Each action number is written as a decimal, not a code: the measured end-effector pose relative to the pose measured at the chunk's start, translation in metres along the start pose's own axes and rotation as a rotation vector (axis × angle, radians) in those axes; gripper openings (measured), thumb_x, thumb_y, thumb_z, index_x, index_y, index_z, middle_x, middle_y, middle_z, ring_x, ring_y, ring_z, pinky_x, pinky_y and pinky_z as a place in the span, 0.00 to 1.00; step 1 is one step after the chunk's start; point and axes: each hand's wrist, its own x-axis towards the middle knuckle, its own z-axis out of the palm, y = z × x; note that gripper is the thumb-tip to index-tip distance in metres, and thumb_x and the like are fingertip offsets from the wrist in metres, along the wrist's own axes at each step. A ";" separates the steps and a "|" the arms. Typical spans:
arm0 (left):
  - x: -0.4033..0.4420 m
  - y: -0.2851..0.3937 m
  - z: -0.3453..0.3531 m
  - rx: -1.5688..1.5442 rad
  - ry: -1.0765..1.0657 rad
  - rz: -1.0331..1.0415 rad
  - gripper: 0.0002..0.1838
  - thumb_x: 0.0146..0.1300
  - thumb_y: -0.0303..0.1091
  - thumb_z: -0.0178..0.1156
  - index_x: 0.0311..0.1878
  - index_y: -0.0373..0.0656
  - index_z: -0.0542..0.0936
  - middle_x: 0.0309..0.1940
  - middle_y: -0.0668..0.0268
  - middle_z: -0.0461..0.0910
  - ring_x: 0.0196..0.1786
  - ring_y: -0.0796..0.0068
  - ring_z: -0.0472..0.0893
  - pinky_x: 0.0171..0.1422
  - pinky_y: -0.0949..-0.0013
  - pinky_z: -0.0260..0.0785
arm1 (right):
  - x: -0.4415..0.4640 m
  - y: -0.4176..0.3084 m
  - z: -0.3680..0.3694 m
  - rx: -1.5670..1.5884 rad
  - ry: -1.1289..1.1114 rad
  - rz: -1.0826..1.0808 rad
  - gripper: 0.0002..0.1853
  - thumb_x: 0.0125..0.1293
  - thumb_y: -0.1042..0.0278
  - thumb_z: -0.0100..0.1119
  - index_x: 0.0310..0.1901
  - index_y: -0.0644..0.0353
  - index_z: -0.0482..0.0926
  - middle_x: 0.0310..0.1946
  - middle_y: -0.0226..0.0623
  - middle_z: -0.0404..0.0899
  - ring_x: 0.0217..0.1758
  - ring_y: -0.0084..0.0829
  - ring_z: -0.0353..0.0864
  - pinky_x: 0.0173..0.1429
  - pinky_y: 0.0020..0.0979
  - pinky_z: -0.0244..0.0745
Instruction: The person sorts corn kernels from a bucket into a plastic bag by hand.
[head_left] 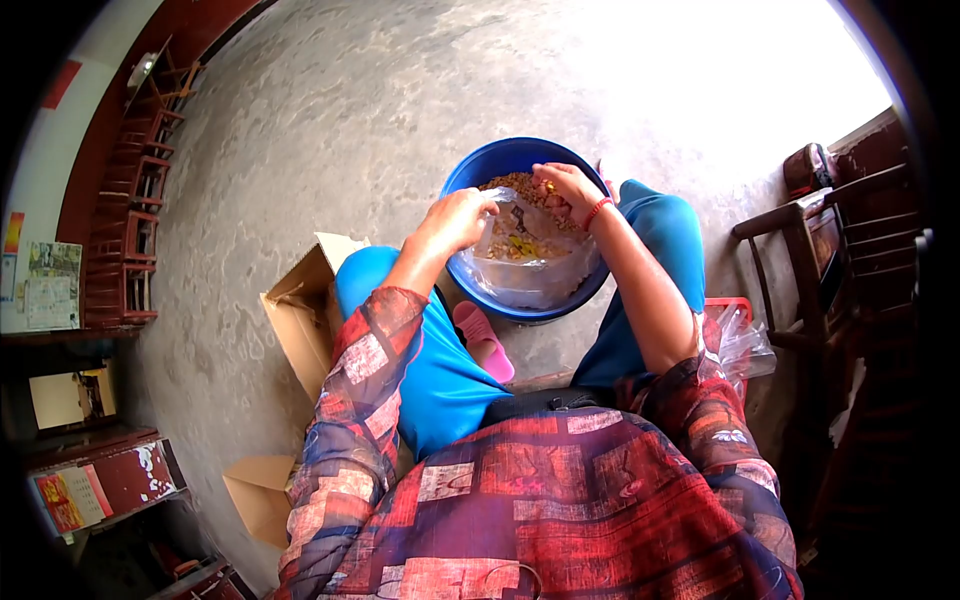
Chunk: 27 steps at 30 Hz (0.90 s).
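A blue tub (472,170) stands on the floor between my knees, with tan and yellow kernels (515,183) heaped inside. A clear plastic bag (530,280) with yellow printing lies open in the tub over the kernels. Pinched in my left hand (455,218) is the bag's upper left edge. My right hand (568,192), with a red bracelet at the wrist, is curled low in the tub's right side, some kernels showing at its fingers. How many kernels it holds is hidden.
An open cardboard box (302,305) stands by my left leg. By my right leg is a red basket (735,305) with clear plastic bags (742,345). Wooden chairs (820,250) stand at the right, more (135,215) along the left wall. My pink slipper (482,335) is below the tub.
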 end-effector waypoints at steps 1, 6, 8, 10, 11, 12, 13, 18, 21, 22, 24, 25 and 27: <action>0.000 -0.001 0.000 0.006 -0.024 0.004 0.16 0.44 0.24 0.52 0.39 0.42 0.79 0.38 0.55 0.77 0.45 0.57 0.75 0.50 0.62 0.67 | 0.000 -0.002 -0.002 0.115 -0.042 0.033 0.09 0.61 0.60 0.51 0.32 0.56 0.74 0.20 0.24 0.66 0.13 0.14 0.55 0.15 0.16 0.48; -0.001 -0.005 0.003 0.039 -0.068 0.015 0.18 0.43 0.24 0.53 0.41 0.43 0.78 0.40 0.55 0.77 0.47 0.57 0.74 0.52 0.62 0.66 | -0.009 -0.005 0.011 0.122 -0.210 0.026 0.07 0.59 0.65 0.51 0.29 0.59 0.73 0.18 0.26 0.66 0.12 0.14 0.54 0.14 0.17 0.47; -0.001 -0.005 0.003 0.053 -0.051 -0.004 0.19 0.43 0.23 0.54 0.43 0.44 0.78 0.42 0.55 0.76 0.48 0.57 0.74 0.53 0.62 0.66 | -0.011 0.000 0.019 0.090 -0.386 0.058 0.05 0.58 0.69 0.51 0.30 0.59 0.74 0.19 0.26 0.66 0.13 0.14 0.54 0.14 0.17 0.46; -0.001 -0.002 0.000 0.034 -0.028 0.000 0.19 0.43 0.23 0.53 0.43 0.44 0.78 0.42 0.55 0.76 0.48 0.57 0.74 0.53 0.62 0.66 | -0.014 0.006 0.031 -0.136 -0.402 0.026 0.07 0.58 0.67 0.52 0.34 0.61 0.76 0.22 0.31 0.71 0.18 0.19 0.67 0.20 0.20 0.63; -0.001 0.000 -0.001 0.013 -0.006 0.001 0.19 0.43 0.22 0.53 0.43 0.44 0.78 0.42 0.54 0.76 0.48 0.57 0.74 0.53 0.62 0.66 | -0.017 0.010 0.035 -0.273 -0.408 -0.012 0.09 0.58 0.66 0.52 0.37 0.61 0.76 0.24 0.33 0.73 0.22 0.22 0.72 0.23 0.21 0.69; -0.001 0.001 -0.002 0.014 -0.007 0.001 0.19 0.43 0.22 0.53 0.43 0.44 0.78 0.42 0.54 0.76 0.48 0.57 0.74 0.53 0.62 0.66 | -0.015 0.019 0.038 -0.309 -0.486 -0.016 0.11 0.58 0.65 0.52 0.41 0.60 0.76 0.32 0.36 0.76 0.33 0.26 0.78 0.34 0.25 0.75; -0.001 0.003 -0.003 0.007 -0.001 -0.013 0.19 0.44 0.22 0.53 0.43 0.44 0.78 0.42 0.54 0.75 0.48 0.57 0.74 0.52 0.62 0.66 | -0.013 0.025 0.038 -0.445 -0.562 -0.032 0.15 0.58 0.64 0.53 0.46 0.59 0.75 0.39 0.37 0.76 0.43 0.28 0.76 0.46 0.28 0.73; -0.001 0.001 -0.002 0.027 -0.002 -0.006 0.19 0.45 0.22 0.53 0.44 0.46 0.78 0.42 0.55 0.75 0.47 0.56 0.74 0.51 0.63 0.67 | -0.017 0.034 0.048 -0.982 -0.787 -0.270 0.21 0.57 0.64 0.51 0.53 0.58 0.72 0.50 0.38 0.74 0.54 0.32 0.70 0.60 0.29 0.60; -0.001 0.001 -0.002 0.020 -0.015 -0.003 0.19 0.46 0.22 0.53 0.44 0.46 0.78 0.42 0.55 0.75 0.47 0.55 0.74 0.51 0.62 0.67 | -0.016 0.029 0.044 -1.006 -0.828 -0.321 0.17 0.57 0.64 0.51 0.49 0.57 0.75 0.45 0.37 0.77 0.49 0.30 0.74 0.55 0.29 0.65; 0.000 0.000 -0.002 0.019 -0.013 0.002 0.19 0.46 0.22 0.53 0.44 0.46 0.78 0.42 0.55 0.75 0.47 0.55 0.74 0.51 0.62 0.67 | -0.024 0.014 0.043 -0.836 -0.756 -0.183 0.15 0.57 0.64 0.51 0.46 0.58 0.76 0.41 0.35 0.77 0.44 0.27 0.75 0.50 0.28 0.69; 0.000 -0.001 -0.001 0.017 -0.010 0.006 0.19 0.45 0.22 0.53 0.44 0.46 0.78 0.42 0.54 0.75 0.47 0.55 0.74 0.51 0.62 0.67 | -0.029 -0.001 0.037 -0.521 -0.600 -0.121 0.10 0.59 0.65 0.51 0.39 0.58 0.78 0.32 0.30 0.78 0.33 0.19 0.76 0.34 0.21 0.72; 0.000 -0.001 -0.001 0.006 -0.004 0.007 0.19 0.45 0.22 0.53 0.43 0.46 0.78 0.42 0.54 0.75 0.47 0.55 0.74 0.51 0.62 0.66 | -0.027 -0.007 0.034 -0.465 -0.483 -0.141 0.09 0.59 0.68 0.51 0.38 0.60 0.78 0.30 0.32 0.78 0.32 0.19 0.75 0.33 0.20 0.71; 0.000 -0.001 0.000 -0.005 0.001 0.007 0.19 0.44 0.22 0.53 0.43 0.46 0.78 0.41 0.54 0.75 0.47 0.55 0.74 0.51 0.62 0.66 | -0.021 -0.013 0.022 -0.299 -0.238 -0.226 0.08 0.59 0.70 0.50 0.36 0.61 0.78 0.29 0.31 0.78 0.31 0.20 0.75 0.33 0.21 0.71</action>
